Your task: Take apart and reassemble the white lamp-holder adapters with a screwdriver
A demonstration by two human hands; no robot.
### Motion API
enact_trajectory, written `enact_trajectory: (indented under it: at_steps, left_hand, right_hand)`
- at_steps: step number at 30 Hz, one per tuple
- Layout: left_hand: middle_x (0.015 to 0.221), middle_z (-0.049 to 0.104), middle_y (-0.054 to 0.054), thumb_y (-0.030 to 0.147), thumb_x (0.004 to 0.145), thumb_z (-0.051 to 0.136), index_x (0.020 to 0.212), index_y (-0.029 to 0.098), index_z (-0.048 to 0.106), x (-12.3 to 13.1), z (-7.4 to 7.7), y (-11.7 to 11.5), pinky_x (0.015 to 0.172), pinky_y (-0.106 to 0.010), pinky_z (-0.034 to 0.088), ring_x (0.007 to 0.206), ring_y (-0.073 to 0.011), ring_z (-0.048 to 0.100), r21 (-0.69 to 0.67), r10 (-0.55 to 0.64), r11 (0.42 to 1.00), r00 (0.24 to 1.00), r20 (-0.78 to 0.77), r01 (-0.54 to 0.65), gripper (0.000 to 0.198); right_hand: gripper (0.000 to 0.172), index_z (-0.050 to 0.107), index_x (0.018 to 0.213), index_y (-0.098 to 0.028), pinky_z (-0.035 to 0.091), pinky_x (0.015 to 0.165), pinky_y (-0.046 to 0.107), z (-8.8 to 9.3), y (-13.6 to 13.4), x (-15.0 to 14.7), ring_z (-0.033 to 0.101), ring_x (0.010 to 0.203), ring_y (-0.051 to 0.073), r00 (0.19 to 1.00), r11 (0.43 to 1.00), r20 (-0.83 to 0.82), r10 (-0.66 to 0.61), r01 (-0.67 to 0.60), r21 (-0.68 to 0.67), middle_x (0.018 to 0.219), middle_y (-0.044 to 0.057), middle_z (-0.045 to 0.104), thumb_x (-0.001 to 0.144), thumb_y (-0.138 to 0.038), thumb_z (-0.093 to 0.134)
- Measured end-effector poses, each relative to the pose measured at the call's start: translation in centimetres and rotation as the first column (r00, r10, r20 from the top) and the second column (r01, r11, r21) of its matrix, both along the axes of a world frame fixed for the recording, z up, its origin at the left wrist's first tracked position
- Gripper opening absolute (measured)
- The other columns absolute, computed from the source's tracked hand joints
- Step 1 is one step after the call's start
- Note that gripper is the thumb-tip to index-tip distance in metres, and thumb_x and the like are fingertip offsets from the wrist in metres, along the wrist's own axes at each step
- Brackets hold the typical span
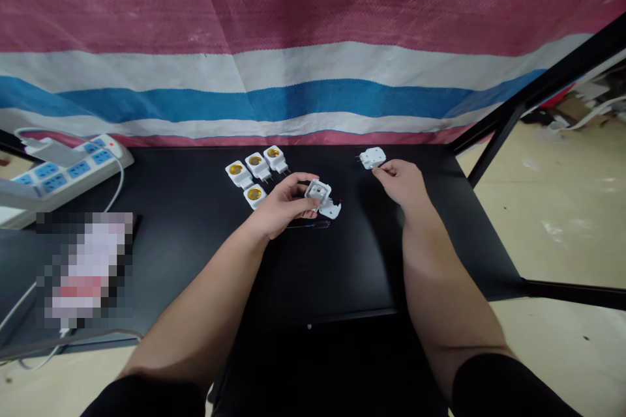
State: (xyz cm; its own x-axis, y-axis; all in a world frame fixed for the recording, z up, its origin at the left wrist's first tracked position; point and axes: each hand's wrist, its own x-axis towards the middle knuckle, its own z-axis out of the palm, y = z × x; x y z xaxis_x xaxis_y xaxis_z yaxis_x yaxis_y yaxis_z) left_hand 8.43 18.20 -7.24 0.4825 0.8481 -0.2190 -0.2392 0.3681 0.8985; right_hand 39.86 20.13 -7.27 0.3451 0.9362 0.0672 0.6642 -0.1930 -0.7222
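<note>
My left hand (286, 205) is closed around a white open plastic housing (319, 191), its hollow inside facing up. Just below the housing is a white cover piece (331, 210) with small dark and red bits by it; whether they are joined, I cannot tell. With thumb and finger together, my right hand (398, 179) pinches the near edge of a white plug-in lamp holder (372, 157), whose pins point left and whose face with small holes is up. A thin screwdriver with a clear handle (320, 225) lies below my left hand.
Several white plug-in lamp holders (255, 163) with gold-coloured sockets lie left of centre on the black table (337, 280). A white power strip (105, 156), cables and a blurred-out phone-like object (90, 267) are at left. Behind hangs a striped sheet (293, 98); a black frame (489, 124) stands at right.
</note>
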Motion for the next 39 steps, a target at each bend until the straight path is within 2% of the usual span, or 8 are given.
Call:
enact_trajectory:
  at_steps: [3, 7, 10, 15, 22, 29, 35, 39]
  left_hand:
    - [0.1, 0.076, -0.001, 0.022, 0.08, 0.099, 0.133, 0.023, 0.07, 0.1, 0.0, 0.0, 0.077, -0.028, 0.064, 0.08, -0.0127, 0.072, 0.024, 0.034, 0.999, 0.999, 0.013, -0.034, 0.06]
    - [0.102, 0.078, -0.002, 0.021, 0.079, 0.1, 0.132, 0.023, 0.069, 0.2, -0.1, 0.0, 0.076, -0.027, 0.064, 0.081, -0.013, 0.073, 0.045, 0.05, 0.998, 0.998, 0.031, -0.051, 0.062]
    - [0.101, 0.079, -0.002, 0.019, 0.079, 0.1, 0.132, 0.022, 0.069, 0.2, -0.2, 0.2, 0.075, -0.026, 0.064, 0.081, -0.0131, 0.073, 0.047, 0.041, 0.998, 0.998, 0.046, -0.043, 0.061]
    - [0.099, 0.08, -0.001, 0.017, 0.078, 0.099, 0.13, 0.022, 0.07, 0.3, -0.3, 0.3, 0.072, -0.024, 0.064, 0.075, -0.0106, 0.072, 0.028, 0.047, 0.998, 0.997, 0.057, -0.048, 0.06]
    - [0.098, 0.081, -0.002, 0.018, 0.079, 0.099, 0.127, 0.019, 0.072, 0.6, -0.2, 0.2, 0.067, -0.022, 0.064, 0.073, -0.0104, 0.072, 0.131, 0.058, 0.989, 0.996, 0.066, -0.066, 0.056]
    - [0.097, 0.08, -0.002, 0.02, 0.078, 0.099, 0.127, 0.018, 0.073, 0.8, -0.5, 0.2, 0.065, -0.023, 0.065, 0.07, -0.0106, 0.073, 0.191, 0.08, 0.978, 0.996, 0.035, -0.085, 0.055]
    - [0.098, 0.081, -0.002, 0.017, 0.077, 0.098, 0.125, 0.018, 0.073, 1.0, -0.6, 0.1, 0.062, -0.022, 0.064, 0.069, -0.0099, 0.071, 0.161, 0.104, 0.981, 0.994, 0.024, -0.107, 0.055]
    - [0.098, 0.081, -0.002, 0.015, 0.074, 0.096, 0.125, 0.019, 0.073, 0.9, -0.6, 0.2, 0.061, -0.02, 0.063, 0.073, -0.0111, 0.072, 0.128, 0.149, 0.98, 0.989, 0.014, -0.15, 0.056]
  right_hand:
    - [0.023, 0.07, 0.077, -0.022, 0.044, 0.067, 0.035, 1.0, -1.2, -2.6, 0.052, 0.061, 0.016, 0.975, 0.959, -0.066, 0.21, -0.192, 0.209, 0.061, -0.003, 0.055, 0.092, -0.039, 0.076]
    - [0.012, 0.076, 0.103, -0.024, 0.054, 0.074, 0.036, 1.5, -2.6, -6.6, 0.065, 0.077, 0.019, 0.855, 0.809, -0.104, 0.509, -0.434, 0.396, 0.091, 0.003, 0.073, 0.1, -0.035, 0.072]
    - [0.004, 0.074, 0.102, -0.025, 0.058, 0.078, 0.037, 1.2, -3.2, -8.2, 0.067, 0.083, 0.019, 0.799, 0.725, -0.025, 0.6, -0.531, 0.44, 0.099, 0.004, 0.071, 0.101, -0.026, 0.071]
    - [0.007, 0.074, 0.102, -0.025, 0.06, 0.079, 0.037, 0.8, -3.6, -9.2, 0.066, 0.081, 0.018, 0.809, 0.714, 0.043, 0.586, -0.541, 0.445, 0.102, 0.004, 0.067, 0.1, -0.02, 0.069]
    - [0.003, 0.075, 0.097, -0.026, 0.061, 0.079, 0.037, 0.5, -4.2, -10.6, 0.07, 0.081, 0.019, 0.886, 0.781, 0.103, 0.451, -0.448, 0.435, 0.098, 0.003, 0.071, 0.099, -0.023, 0.075]
    - [0.005, 0.076, 0.097, -0.025, 0.061, 0.076, 0.037, 0.1, -4.4, -11.4, 0.073, 0.082, 0.02, 0.917, 0.805, 0.108, 0.384, -0.39, 0.447, 0.1, 0.004, 0.074, 0.097, -0.021, 0.074]
    - [0.009, 0.071, 0.092, -0.025, 0.064, 0.08, 0.039, 0.2, -4.2, -11.2, 0.075, 0.094, 0.024, 0.909, 0.763, 0.109, 0.403, -0.399, 0.509, 0.105, 0.007, 0.075, 0.096, -0.018, 0.07]
    - [0.017, 0.063, 0.084, -0.026, 0.06, 0.075, 0.036, 0.2, -4.0, -11.0, 0.07, 0.078, 0.02, 0.888, 0.745, 0.071, 0.455, -0.423, 0.515, 0.089, 0.003, 0.076, 0.093, -0.013, 0.067]
